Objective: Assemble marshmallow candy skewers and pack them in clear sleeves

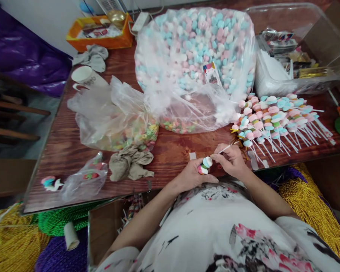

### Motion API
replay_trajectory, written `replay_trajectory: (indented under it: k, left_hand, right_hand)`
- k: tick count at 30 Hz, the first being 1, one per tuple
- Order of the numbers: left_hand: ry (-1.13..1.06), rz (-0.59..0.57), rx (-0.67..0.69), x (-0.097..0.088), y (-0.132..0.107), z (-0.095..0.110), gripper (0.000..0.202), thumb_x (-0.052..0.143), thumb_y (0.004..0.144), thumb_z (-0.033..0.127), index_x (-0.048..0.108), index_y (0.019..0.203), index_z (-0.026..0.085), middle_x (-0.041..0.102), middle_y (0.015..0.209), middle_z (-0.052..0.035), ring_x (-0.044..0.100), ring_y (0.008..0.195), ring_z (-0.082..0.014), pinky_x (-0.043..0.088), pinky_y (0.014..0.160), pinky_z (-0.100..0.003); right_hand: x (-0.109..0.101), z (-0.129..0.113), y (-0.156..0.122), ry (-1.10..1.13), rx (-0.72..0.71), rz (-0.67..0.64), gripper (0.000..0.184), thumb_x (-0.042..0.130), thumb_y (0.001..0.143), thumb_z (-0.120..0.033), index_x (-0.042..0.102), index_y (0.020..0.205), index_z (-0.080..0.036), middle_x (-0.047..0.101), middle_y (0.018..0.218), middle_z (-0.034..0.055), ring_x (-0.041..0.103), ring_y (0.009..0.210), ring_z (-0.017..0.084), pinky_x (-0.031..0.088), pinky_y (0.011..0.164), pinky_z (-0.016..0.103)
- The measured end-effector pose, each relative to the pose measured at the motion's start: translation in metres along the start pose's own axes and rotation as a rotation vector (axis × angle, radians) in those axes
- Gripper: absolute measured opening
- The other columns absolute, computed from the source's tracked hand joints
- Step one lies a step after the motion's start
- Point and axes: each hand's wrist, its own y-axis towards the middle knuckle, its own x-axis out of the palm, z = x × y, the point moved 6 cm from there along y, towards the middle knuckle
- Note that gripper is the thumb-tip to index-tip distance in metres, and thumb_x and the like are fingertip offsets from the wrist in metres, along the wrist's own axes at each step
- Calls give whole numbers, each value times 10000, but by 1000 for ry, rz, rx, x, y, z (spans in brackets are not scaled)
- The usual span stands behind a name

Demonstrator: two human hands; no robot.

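At the table's front edge, my left hand is closed round a short stack of candies, with blue and white pieces on top and red and white below. My right hand pinches a thin white stick just right of the stack, its fingertips close to the top candy. I cannot tell whether the stick touches the stack. Beside my right hand lie several finished-looking candy skewers in pink, blue and white, their white sticks pointing toward me.
A big clear bag of pastel candies fills the back middle. Left of it are a bag of colourful gummies, a crumpled cloth, a white mug and an orange basket. A clear plastic bin stands back right.
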Motion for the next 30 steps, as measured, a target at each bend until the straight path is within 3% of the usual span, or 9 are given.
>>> replay_trajectory:
  k: [4,8,10,12,15,19,23,25,30]
  left_hand:
    - [67,32,-2,-9,2,2,451,840,588,389,544,837,157,438,601,89,386,492,-58,348,463,-191]
    - [453,223,156,-28,2,12,466,834,601,356,577,944,174,582,789,28,501,684,-115,393,623,-224]
    - [613,263,151,-31,1,11,453,811,630,340,583,991,188,604,806,18,514,698,-132,385,634,-235]
    - [671,257,122,-29,0,7,348,784,660,317,590,915,183,582,748,26,499,663,-130,367,616,-234]
    - [564,229,104,-22,-2,3,268,762,688,291,564,819,168,533,686,49,458,623,-107,353,600,-222]
    - [339,164,126,-15,-6,3,297,759,710,326,570,864,156,517,709,55,443,644,-94,361,616,-209]
    - [254,155,93,-12,-8,0,292,769,690,293,568,841,144,520,714,51,450,652,-92,366,619,-209]
    - [234,155,74,-11,-7,-3,287,767,686,278,561,832,143,525,723,48,454,653,-92,368,618,-208]
    - [302,150,91,-14,-9,-2,368,756,715,334,565,976,159,586,803,24,513,706,-119,411,666,-228]
  right_hand:
    - [2,-1,3,68,39,-63,166,646,834,-253,598,684,-201,549,564,-47,479,488,87,369,510,235]
    - [-7,9,-2,130,149,161,244,666,821,-292,570,619,-195,498,522,-58,422,459,77,325,466,228]
    - [-12,13,-7,100,160,276,247,660,827,-290,571,617,-195,499,529,-57,422,467,78,326,465,226]
    - [-15,12,-10,32,109,327,236,658,832,-276,575,626,-195,511,537,-56,435,476,79,339,475,227]
    - [-17,4,-11,-139,-38,322,220,657,835,-238,570,638,-194,537,549,-48,481,503,86,376,521,237]
    - [-17,-11,-10,-359,-182,255,182,635,847,-202,572,676,-195,566,575,-26,511,537,101,397,568,259]
    - [-8,-18,-11,-335,-228,175,170,602,856,-181,566,690,-191,574,586,-17,510,541,101,389,563,254]
    - [-3,-14,-12,-248,-165,135,184,601,854,-199,562,674,-187,556,569,-25,494,521,93,376,544,245]
    - [4,12,-12,77,187,40,324,642,827,-358,516,585,-184,486,508,-53,421,467,72,327,475,216]
